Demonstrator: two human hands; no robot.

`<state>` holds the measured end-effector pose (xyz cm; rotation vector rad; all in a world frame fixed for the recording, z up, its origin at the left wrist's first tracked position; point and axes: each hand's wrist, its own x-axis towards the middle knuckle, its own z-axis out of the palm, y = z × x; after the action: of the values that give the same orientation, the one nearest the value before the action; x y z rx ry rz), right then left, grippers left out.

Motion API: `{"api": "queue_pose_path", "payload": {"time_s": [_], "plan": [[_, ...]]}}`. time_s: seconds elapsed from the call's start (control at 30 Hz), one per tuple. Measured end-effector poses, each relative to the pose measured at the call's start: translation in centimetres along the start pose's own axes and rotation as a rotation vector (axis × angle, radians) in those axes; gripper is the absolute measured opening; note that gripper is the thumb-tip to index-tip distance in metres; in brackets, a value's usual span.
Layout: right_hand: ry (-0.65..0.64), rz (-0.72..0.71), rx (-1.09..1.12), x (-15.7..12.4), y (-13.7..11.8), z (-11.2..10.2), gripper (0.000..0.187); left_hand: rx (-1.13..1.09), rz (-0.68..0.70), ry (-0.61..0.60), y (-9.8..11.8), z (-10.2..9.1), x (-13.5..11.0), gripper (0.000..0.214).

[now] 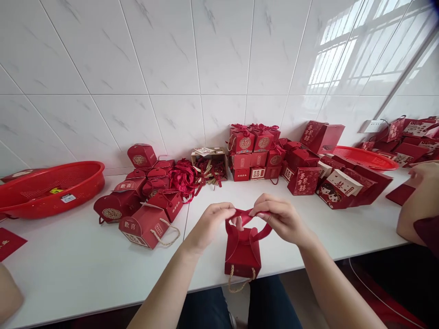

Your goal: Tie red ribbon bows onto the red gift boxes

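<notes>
Close to the table's front edge stands a small red gift box point(243, 253), its gold rope handle hanging over the edge. A red ribbon point(245, 215) runs from its top and forms loops above it. My left hand point(219, 219) pinches the ribbon on the left side, with a fingertip showing below the crossing. On the other side my right hand point(276, 214) pinches the ribbon between thumb and fingers. Both hands are just above the box, close together. Whether the ribbon is knotted is hidden by the fingers.
Red boxes point(144, 224) and a heap of red ribbon point(185, 178) lie left. Behind are a carton of ribbon pieces point(211, 167) and stacked tied boxes point(254, 155). Red gift bags point(305, 180) stand right. A red basket point(58, 196) is far left; another person's arm point(416, 196) is right.
</notes>
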<state>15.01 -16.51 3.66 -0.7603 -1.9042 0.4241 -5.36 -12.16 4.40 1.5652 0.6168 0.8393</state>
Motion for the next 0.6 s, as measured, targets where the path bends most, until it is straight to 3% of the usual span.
{"api": "queue_pose_path", "payload": {"time_s": [0.1,0.2,0.3,0.4,0.47,0.53,0.6], "plan": [[-0.05,-0.097,-0.177,-0.5,0.0,-0.2,0.034,-0.229,-0.022,0.085,-0.8,-0.5,0.3,0.026],[-0.048,-0.133,-0.282,-1.0,0.2,0.1,0.04,-0.333,-0.107,0.005,-0.9,-0.4,0.4,0.027],[-0.031,-0.146,-0.327,-1.1,0.4,0.4,0.04,-0.296,-0.129,-0.081,-0.4,-0.2,0.1,0.029],[0.037,-0.161,-0.323,-1.2,0.3,0.7,0.041,-0.215,-0.086,-0.117,0.1,-0.1,-0.2,0.03],[0.15,-0.164,-0.329,-1.5,0.2,1.1,0.038,-0.114,-0.078,-0.116,0.2,-0.3,-0.7,0.029],[0.313,-0.112,-0.306,-2.5,0.4,1.4,0.033,0.099,-0.065,-0.024,0.0,-0.7,-1.3,0.03],[0.485,0.005,-0.241,-4.3,0.9,1.5,0.028,0.423,-0.009,0.173,-0.7,-1.6,-2.3,0.033]]}}
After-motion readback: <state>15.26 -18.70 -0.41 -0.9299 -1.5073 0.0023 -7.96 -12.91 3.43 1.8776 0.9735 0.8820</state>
